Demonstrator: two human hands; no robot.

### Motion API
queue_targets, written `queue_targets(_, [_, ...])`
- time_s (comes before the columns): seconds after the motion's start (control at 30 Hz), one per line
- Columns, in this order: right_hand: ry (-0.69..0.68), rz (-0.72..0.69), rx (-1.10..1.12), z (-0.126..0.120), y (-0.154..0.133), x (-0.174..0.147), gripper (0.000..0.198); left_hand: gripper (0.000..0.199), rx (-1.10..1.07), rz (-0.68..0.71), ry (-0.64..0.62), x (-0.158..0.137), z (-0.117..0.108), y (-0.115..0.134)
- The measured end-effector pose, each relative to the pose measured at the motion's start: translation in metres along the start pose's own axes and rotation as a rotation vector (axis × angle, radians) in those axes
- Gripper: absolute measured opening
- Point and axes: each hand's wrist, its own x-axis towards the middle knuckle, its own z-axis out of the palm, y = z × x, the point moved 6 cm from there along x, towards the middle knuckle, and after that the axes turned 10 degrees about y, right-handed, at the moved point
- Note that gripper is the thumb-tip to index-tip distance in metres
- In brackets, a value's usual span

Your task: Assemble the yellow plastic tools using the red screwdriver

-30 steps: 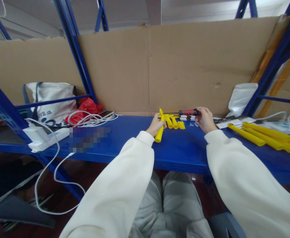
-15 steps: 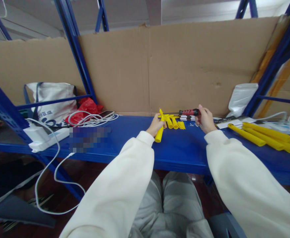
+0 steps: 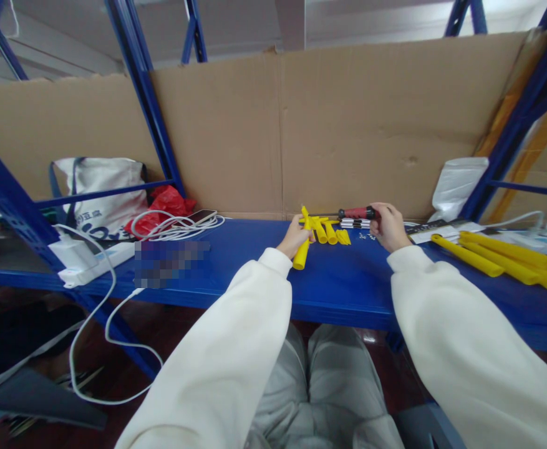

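While a yellow tubular piece (image 3: 300, 257) is gripped over the blue shelf (image 3: 338, 284) in the left hand (image 3: 294, 237), a red-and-black screwdriver (image 3: 356, 213) is held by its handle in the right hand (image 3: 389, 226), shaft directed at that piece. Containers: one white printed tote bag (image 3: 107, 181), contents hidden; one red plastic bag (image 3: 173, 201), crumpled beside it, contents hidden; one white pouch (image 3: 459, 184), propped at right, contents indiscernible. Short yellow parts (image 3: 332, 235) are laid between the hands.
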Motion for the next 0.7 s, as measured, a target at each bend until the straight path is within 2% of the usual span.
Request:
queue_targets(0.1, [0.007, 0.021, -0.046, 0.0003, -0.0015, -0.0012, 0.033, 0.074, -0.006, -0.001, 0.003, 0.0001, 0.0000, 0.0002])
queue_targets(0.27, [0.010, 0.013, -0.089, -0.0021, 0.0011, 0.0002, 0.047, 0.074, -0.008, 0.002, 0.000, 0.0005, 0.0005, -0.0009])
queue_targets(0.43, [0.009, -0.010, -0.049, -0.0011, -0.0005, 0.0004, 0.043, 0.075, -0.002, 0.003, 0.003, 0.0024, 0.0002, -0.0025])
queue_targets(0.63, [0.015, 0.015, -0.059, -0.0011, 0.0032, 0.0002, 0.055, 0.073, 0.006, -0.009, 0.001, 0.0021, 0.0003, -0.0017])
queue_targets(0.7, [0.012, 0.007, -0.054, -0.0018, 0.0037, 0.0010, 0.054, 0.074, 0.010, -0.011, -0.002, 0.0026, 0.0004, -0.0022])
